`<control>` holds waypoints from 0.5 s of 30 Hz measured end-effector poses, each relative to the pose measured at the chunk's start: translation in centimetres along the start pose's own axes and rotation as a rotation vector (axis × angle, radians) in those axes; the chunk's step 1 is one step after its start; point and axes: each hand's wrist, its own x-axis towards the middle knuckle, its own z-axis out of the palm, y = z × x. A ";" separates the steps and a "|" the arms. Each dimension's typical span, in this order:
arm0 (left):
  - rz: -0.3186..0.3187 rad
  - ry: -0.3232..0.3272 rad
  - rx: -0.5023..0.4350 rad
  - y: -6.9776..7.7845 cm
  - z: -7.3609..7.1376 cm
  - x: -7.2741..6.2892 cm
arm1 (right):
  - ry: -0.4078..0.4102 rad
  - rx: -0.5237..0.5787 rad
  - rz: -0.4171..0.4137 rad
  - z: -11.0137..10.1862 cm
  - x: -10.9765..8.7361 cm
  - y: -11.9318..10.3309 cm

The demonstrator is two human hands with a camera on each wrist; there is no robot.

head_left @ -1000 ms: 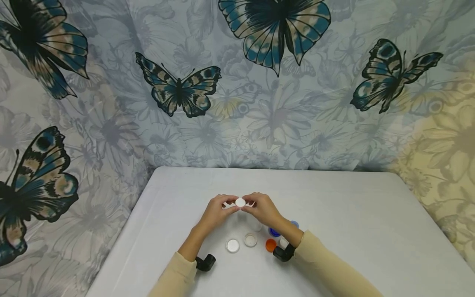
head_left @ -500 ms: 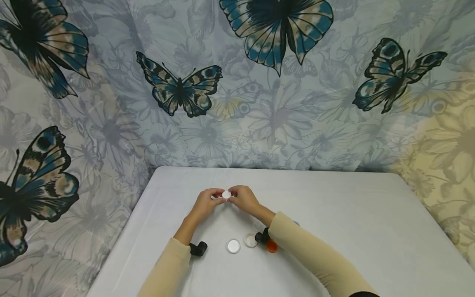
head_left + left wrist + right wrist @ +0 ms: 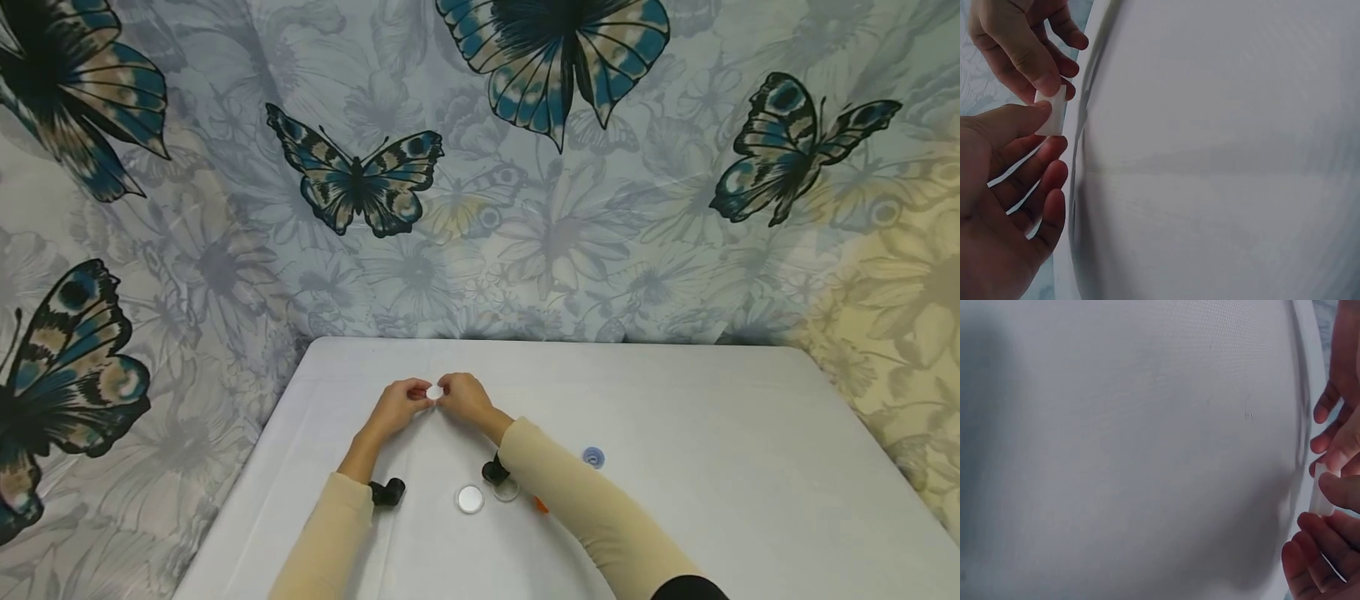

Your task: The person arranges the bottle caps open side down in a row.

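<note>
Above the far part of the table, a small white bottle cap (image 3: 434, 392) is held up between two hands. My left hand (image 3: 397, 405) pinches its left side, and my right hand (image 3: 464, 397) grips it from the right. In the left wrist view the cap (image 3: 1055, 115) appears edge-on, with the left thumb pressed on it and the right fingers at its upper end. The right wrist view catches the same cap (image 3: 1322, 499) at the right border, where fingers partly hide it.
Nearer on the white table (image 3: 712, 467) lie a white cap (image 3: 470, 499), a pale ring-like cap (image 3: 506, 491) and a light blue cap (image 3: 593, 457). An orange cap (image 3: 541, 505) peeks from under the right sleeve (image 3: 585, 492). Butterfly-patterned cloth (image 3: 487, 275) hangs behind.
Both hands have moved left and slightly away with the white cap between them. The right forearm now covers the dark blue cap and most of the orange one.
</note>
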 end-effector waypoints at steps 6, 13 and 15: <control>-0.045 0.019 0.097 -0.5 -0.1 0.0 | -0.026 -0.045 0.015 0.8 0.4 -0.8; -0.046 0.046 0.132 -0.3 -0.4 -0.1 | -0.017 -0.131 0.019 1.0 0.4 -1.7; -0.047 0.047 0.142 -0.3 -0.4 -0.1 | -0.025 -0.162 0.029 1.1 0.3 -1.9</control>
